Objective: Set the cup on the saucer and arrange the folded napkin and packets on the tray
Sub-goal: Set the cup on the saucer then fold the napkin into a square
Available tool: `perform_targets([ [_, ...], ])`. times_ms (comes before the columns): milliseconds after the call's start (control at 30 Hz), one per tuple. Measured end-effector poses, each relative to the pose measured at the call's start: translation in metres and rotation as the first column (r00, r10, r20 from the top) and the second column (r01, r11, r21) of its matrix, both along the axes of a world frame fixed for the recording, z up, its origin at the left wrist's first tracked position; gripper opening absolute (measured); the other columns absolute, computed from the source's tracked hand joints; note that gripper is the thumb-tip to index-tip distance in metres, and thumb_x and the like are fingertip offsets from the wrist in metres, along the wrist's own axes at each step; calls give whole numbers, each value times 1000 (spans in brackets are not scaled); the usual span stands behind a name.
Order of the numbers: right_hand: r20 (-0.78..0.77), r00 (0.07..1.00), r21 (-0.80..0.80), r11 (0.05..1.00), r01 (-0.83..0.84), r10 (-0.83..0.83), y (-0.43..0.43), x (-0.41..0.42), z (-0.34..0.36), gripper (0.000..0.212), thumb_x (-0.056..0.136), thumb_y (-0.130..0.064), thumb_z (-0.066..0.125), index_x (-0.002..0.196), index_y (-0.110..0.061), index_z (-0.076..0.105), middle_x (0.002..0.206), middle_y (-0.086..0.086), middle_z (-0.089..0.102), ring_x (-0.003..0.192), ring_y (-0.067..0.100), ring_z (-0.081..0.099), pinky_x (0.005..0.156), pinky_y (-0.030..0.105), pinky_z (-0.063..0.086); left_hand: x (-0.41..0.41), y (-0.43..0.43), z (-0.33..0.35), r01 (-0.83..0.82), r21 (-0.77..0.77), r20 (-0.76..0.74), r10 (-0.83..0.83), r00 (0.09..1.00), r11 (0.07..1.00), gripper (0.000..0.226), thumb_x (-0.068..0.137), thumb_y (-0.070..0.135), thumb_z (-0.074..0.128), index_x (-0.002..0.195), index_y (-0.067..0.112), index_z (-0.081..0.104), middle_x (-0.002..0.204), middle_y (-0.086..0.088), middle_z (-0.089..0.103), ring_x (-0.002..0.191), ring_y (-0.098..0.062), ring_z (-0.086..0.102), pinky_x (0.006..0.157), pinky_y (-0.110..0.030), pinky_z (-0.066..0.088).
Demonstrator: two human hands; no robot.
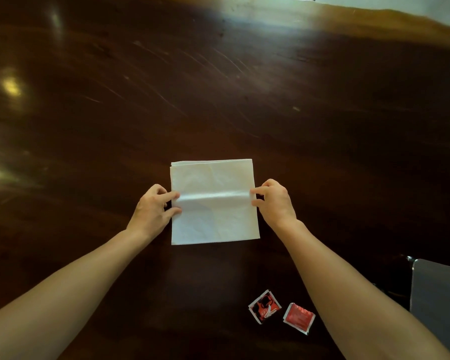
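Note:
A white square napkin (213, 178) lies flat on the dark wooden table (218, 87), with a raised crease across its middle. My left hand (153, 209) pinches the napkin's left edge at the crease. My right hand (274, 201) pinches the right edge at the same height. Two small red packets lie near the front: one with a dark print (264, 306) and a plain red one (298, 317) just right of it. At the right edge shows a grey flat surface (437, 294), possibly the tray. No cup or saucer is in view.
The table's far edge (374, 14) runs along the top right, with a pale floor beyond it. Bright reflections mark the left side of the tabletop.

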State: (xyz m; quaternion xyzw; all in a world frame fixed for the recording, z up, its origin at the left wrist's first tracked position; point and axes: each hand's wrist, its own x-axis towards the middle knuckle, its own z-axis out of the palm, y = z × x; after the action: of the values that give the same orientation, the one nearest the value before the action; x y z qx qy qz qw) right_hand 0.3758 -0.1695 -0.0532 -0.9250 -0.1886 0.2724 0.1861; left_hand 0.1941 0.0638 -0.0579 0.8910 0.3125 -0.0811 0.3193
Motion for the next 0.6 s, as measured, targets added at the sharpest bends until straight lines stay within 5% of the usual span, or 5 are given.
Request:
perform_targets([
  [167, 71, 995, -25, 997, -68, 70, 11, 7, 1, 15, 93, -8, 66, 104, -10, 76, 104, 3, 60, 100, 22, 59, 85, 36, 55, 8, 4, 0, -55, -9, 29, 56, 998, 998, 31, 84, 18, 77, 114, 11, 74, 92, -3, 57, 76, -17, 57, 72, -30, 51],
  [333, 26, 993, -72, 991, -111, 113, 17, 15, 7, 12, 94, -14, 65, 95, -14, 77, 102, -1, 58, 99, 21, 57, 79, 34, 52, 23, 13, 8, 5, -14, -14, -5, 1000, 1000, 16, 87, 17, 73, 100, 9, 77, 94, -4, 58, 85, -20, 56, 82, -40, 55],
  [500, 49, 994, 218, 970, -103, 95, 6, 17, 27, 5, 90, -11, 70, 94, -14, 69, 108, -5, 58, 105, 16, 52, 86, 31, 49, 23, 36, 40, 152, 92, 183, -166, 969, 984, 10, 88, 13, 72, 97, 11, 69, 116, -7, 62, 115, -23, 52, 95, -35, 45],
  [600, -30, 1000, 329, 944, 5, 5, 8, 11, 44, 4, 95, -14, 64, 97, -17, 64, 114, -2, 65, 109, 17, 57, 90, 31, 51, 22, 37, 58, 91, -31, 185, -83, 979, 995, 6, 95, 19, 64, 100, 17, 63, 103, -7, 69, 96, -23, 63, 79, -40, 52],
])
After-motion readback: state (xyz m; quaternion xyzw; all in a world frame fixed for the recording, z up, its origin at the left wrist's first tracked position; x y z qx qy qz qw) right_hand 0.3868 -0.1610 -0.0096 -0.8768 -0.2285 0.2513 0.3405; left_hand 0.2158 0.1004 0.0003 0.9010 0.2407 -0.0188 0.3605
